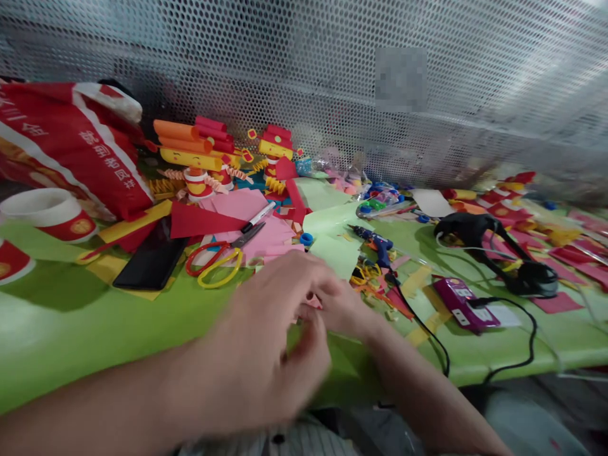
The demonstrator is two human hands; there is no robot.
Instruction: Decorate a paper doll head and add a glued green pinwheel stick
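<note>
My left hand [270, 342] is blurred and curled at the front middle of the green table [71, 329], its fingers bent toward my right hand [339, 307]. Between the two hands a bit of pink paper [312, 301] shows; most of it is hidden by the fingers. My right hand is partly covered by the left, and its fingertips cannot be made out. Just beyond the hands lie scissors with red and yellow handles [221, 261], a black and white marker [258, 217], pink sheets [237, 206] and light green paper [332, 250].
A black phone [152, 256], paper cups [50, 212] and a red bag [71, 145] stand left. Behind are paper figures [190, 161]. To the right lie a blue glue gun [377, 244], a purple power block [465, 304] with a black cable and a black headset [494, 247].
</note>
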